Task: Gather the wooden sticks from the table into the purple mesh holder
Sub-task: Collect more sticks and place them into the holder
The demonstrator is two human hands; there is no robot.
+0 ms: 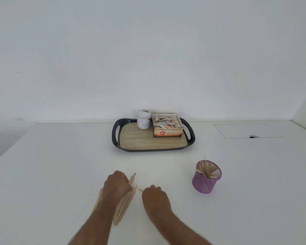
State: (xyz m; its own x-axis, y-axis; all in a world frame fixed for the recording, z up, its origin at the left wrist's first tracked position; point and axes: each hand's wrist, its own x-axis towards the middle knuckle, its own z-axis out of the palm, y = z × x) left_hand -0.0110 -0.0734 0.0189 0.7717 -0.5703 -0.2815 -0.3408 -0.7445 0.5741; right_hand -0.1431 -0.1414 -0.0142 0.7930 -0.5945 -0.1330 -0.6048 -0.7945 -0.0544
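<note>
A bundle of pale wooden sticks (125,202) lies on the white table (60,165) at the near centre, partly under my left arm. My left hand (117,184) is closed over the top of this bundle, with stick ends fanning out past its fingers. My right hand (155,197) rests just to the right, fingers curled on a single thin stick (140,189) that pokes out to its left. The purple mesh holder (206,177) stands to the right, apart from both hands, and holds several sticks leaning inside it.
A black-rimmed tray (116,138) with a wood-pattern floor sits at the back centre, carrying a white jar (144,119) and an open box of tea sachets (167,125). A rectangular hatch outline (247,131) marks the tabletop at back right. A white wall rises behind.
</note>
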